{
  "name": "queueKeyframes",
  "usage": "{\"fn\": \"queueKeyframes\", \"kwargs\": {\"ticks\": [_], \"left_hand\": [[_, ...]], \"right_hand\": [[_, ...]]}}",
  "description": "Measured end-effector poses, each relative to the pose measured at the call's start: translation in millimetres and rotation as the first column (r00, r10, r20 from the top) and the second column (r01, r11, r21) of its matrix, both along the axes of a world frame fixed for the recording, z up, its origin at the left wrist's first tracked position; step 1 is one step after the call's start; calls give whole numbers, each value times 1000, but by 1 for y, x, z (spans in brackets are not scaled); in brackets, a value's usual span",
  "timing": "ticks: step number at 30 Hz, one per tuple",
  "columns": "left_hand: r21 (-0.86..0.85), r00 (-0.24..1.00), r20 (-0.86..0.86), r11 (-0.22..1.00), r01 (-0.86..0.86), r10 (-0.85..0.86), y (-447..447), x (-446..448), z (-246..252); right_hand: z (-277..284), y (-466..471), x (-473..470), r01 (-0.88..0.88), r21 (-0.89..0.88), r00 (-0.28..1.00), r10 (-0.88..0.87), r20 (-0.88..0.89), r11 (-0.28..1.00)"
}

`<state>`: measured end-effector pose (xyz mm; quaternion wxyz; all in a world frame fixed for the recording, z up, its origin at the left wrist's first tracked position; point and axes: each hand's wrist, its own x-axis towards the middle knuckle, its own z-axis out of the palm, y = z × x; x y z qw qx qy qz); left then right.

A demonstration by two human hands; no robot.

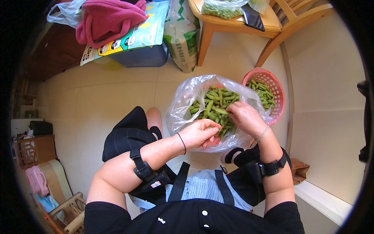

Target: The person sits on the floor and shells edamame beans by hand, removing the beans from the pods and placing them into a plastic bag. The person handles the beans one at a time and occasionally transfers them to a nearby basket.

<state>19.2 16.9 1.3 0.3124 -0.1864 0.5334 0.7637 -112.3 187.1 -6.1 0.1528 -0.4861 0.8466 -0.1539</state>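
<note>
An open clear plastic bag full of green soybean pods lies before me on the floor. Over the near side of the pods, my left hand has its thumb and index finger drawn together; whether something small is pinched there is hard to see. My right hand, above the bag's right part, holds one green pod between thumb and fingers. Beyond it a pink plastic basket, also with pods inside, stands against the bag's right side.
A wooden chair at the back carries a bag of shelled green beans and a phone. Left of it stand a printed sack and a dark bin, with a pink cloth bag above. A wall bounds the right.
</note>
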Motion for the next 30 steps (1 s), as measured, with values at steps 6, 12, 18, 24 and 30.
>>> {"fn": "queueKeyframes", "kwargs": {"ticks": [6,12,18,24,30], "left_hand": [[63,998,-18,996,-64,65,-1,-4,8],[298,958,-120,930,-214,259,-1,-9,10],[224,960,-166,957,-187,227,-2,-9,6],[178,954,-168,959,-220,250,1,-10,8],[73,948,-169,962,-262,270,1,-7,13]], "right_hand": [[28,1,3,183,-194,819,-41,572,964],[42,4,12,255,-279,652,49,757,926],[42,5,13,211,-335,728,80,680,918],[44,4,16,159,-381,822,92,561,911],[39,-1,20,44,-431,951,95,295,901]]}}
